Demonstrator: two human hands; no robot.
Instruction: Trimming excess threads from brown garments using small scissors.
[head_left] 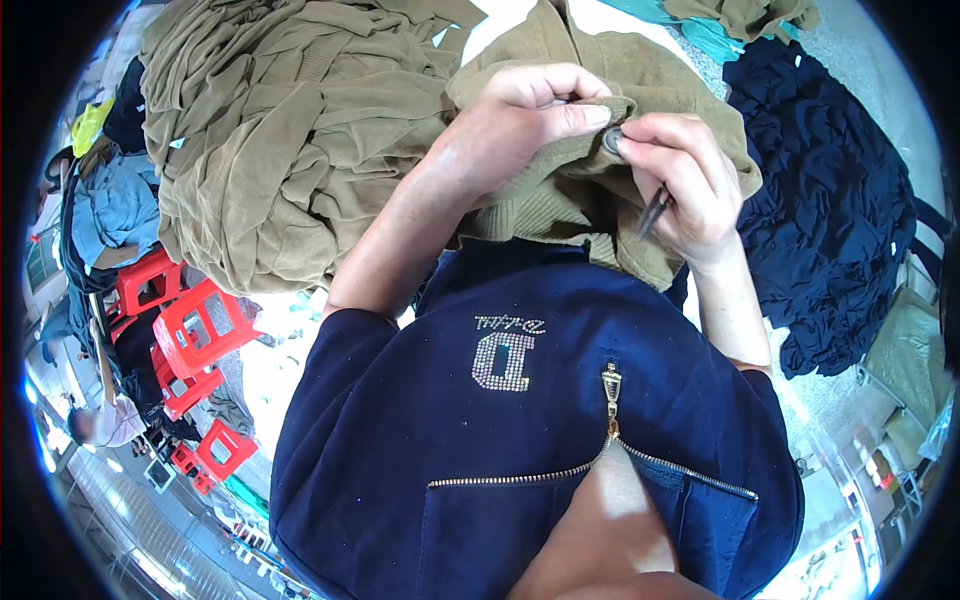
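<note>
The left hand is curled tight, pinching a fold of the olive-tan garment near 12 o'clock. The right hand pinches a round button on it and grips small snips, tips pointing toward 7 o'clock. A heap of tan clothes sits at 10 o'clock, dark blue clothes at 3 o'clock.

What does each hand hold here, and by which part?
Both hands pinch the olive knit garment at its folded edge by a button: left hand above, right hand also gripping a thin dark tool.
</note>
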